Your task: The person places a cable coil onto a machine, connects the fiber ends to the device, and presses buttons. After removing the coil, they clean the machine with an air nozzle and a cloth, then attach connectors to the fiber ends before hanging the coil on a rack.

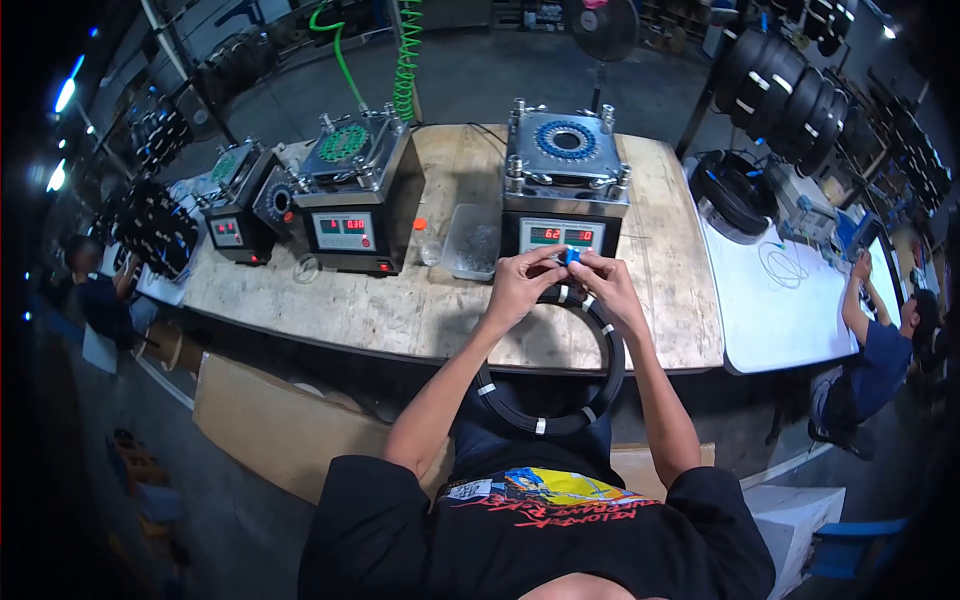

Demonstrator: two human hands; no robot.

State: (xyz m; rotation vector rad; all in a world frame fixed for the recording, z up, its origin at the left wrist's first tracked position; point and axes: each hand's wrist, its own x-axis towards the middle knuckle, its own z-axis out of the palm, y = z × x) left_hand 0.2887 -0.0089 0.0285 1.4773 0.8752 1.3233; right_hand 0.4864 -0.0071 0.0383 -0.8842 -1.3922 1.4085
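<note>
Just in front of the right-hand machine (562, 225), my left hand (522, 286) and my right hand (612, 286) meet at a small blue piece (569, 256). Fingertips of both hands pinch it from either side. Below them hangs a coil of black cable (540, 426) bound with white bands, its top edge at my hands and its lower part over my lap. Whether a cable end enters the blue piece is hidden by my fingers. The machine's red display shows lit digits, and a ring of blue parts (566, 141) lies on its top plate.
Two more machines (342, 235) (238, 228) with green rings stand left on the wooden table (450, 325). A clear tub (470, 241) and a red-capped bottle (428, 247) are between machines. People sit at far left (100, 300) and right (880, 350); black coils (730, 190) lie right.
</note>
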